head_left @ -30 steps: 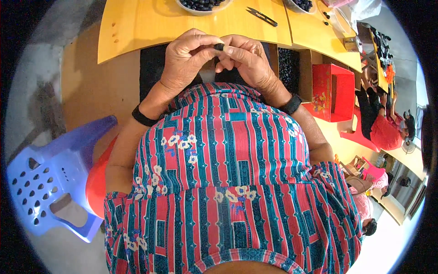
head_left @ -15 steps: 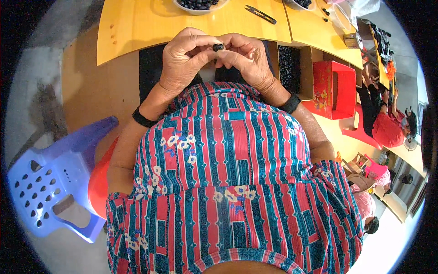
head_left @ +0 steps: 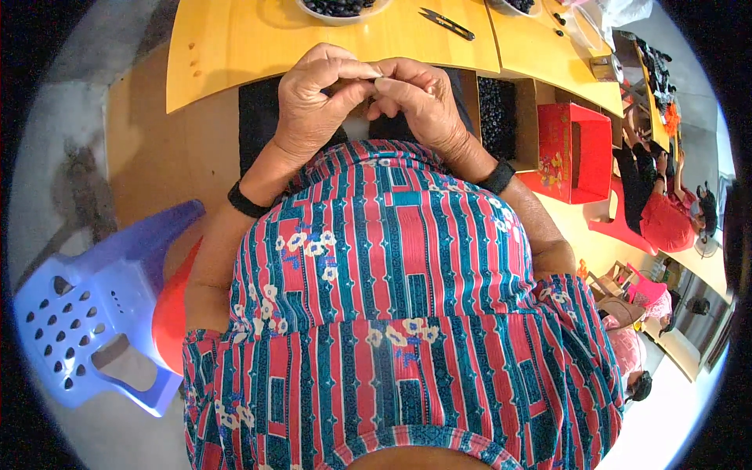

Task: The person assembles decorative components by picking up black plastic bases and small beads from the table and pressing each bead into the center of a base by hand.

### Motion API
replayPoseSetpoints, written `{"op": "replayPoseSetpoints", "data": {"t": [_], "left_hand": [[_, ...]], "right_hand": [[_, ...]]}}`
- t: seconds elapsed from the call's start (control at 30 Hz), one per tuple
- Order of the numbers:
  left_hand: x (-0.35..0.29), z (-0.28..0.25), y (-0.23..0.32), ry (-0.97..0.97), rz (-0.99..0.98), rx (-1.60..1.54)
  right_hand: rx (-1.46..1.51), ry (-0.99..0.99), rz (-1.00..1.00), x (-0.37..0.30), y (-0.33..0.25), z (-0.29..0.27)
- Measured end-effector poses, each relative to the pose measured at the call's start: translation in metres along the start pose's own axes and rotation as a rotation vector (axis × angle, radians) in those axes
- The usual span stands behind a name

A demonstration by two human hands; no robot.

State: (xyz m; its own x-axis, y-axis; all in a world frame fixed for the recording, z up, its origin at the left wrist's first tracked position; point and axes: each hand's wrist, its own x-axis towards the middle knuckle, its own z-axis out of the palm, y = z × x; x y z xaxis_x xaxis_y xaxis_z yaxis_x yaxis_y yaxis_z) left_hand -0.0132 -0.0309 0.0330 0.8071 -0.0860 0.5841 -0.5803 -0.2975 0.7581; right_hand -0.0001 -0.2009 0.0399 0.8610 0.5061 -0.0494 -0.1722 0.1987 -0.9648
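My left hand [head_left: 319, 94] and my right hand [head_left: 420, 102] meet fingertip to fingertip just in front of the table edge, above my lap. Both are closed in a pinch with thumbs and forefingers together. A small black rounded piece showed between them half a second ago; the fingers now cover it almost wholly. Beyond the hands, a clear bowl [head_left: 359, 19] of small black pieces stands on the yellow table [head_left: 258, 47]. Black thread snips [head_left: 448, 24] lie to its right.
Below the table on the right is a cardboard box [head_left: 526, 125] of small dark pieces, beside a red box [head_left: 554, 149]. A blue plastic chair [head_left: 86, 309] stands at left. Another bowl [head_left: 517, 6] sits at the far right; other people sit beyond.
The fingertips have closed further over the small black piece, which has gone from sight. Both hands otherwise stay in nearly the same place.
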Motion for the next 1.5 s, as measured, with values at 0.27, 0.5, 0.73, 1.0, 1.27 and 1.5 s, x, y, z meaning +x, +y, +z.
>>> {"op": "replayPoseSetpoints", "data": {"t": [0.27,0.5,0.73,1.0,1.27,1.5], "left_hand": [[-0.001,0.000,-0.018,-0.054,-0.127,-0.008],[-0.002,0.004,-0.022,-0.026,-0.151,-0.009],[0.004,0.002,-0.015,-0.035,-0.162,0.044],[-0.005,0.006,-0.006,-0.131,-0.556,-0.314],[-0.007,0.004,-0.025,-0.165,-0.658,-0.440],[-0.008,0.003,-0.023,-0.194,-0.735,-0.460]], "right_hand": [[0.320,-0.007,0.057,0.016,0.017,-0.005],[0.357,-0.062,0.182,0.019,0.017,-0.008],[0.323,0.041,0.214,0.020,0.005,-0.006],[0.165,0.082,0.055,0.017,0.005,-0.014],[-0.191,0.050,-0.085,0.025,0.010,-0.022],[-0.224,0.071,-0.132,0.024,0.018,-0.025]]}}
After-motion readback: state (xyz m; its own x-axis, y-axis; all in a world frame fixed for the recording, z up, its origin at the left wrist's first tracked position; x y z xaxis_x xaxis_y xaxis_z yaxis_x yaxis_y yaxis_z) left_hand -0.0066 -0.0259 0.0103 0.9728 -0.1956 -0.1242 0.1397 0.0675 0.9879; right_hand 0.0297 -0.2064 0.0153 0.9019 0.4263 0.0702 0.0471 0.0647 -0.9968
